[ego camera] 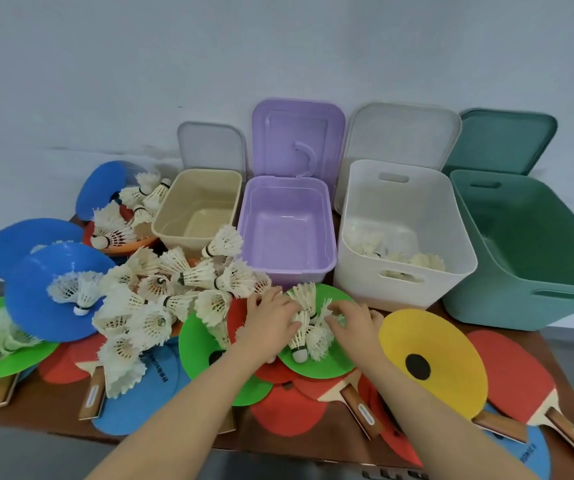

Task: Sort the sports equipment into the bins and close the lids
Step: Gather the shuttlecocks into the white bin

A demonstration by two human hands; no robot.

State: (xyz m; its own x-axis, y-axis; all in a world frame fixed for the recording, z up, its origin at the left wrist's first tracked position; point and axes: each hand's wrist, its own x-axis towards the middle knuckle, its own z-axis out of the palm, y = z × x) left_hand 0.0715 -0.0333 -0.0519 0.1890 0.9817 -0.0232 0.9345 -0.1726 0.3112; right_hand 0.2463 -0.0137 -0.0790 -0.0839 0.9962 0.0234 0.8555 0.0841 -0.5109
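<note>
Two hands are converging on a small cluster of shuttlecocks [308, 327] lying on a green disc [339, 362] just in front of the purple bin [287, 233]. The left hand [271, 320] is curling its fingers round the cluster's left side; the right hand [353, 322] is pinching feathers on its right. The shuttlecocks are lying cork-end toward the person, feathers pointing at the bins. The white bin [403, 237], already holding shuttlecocks, is sitting nearer the right hand, up and to the right.
</note>
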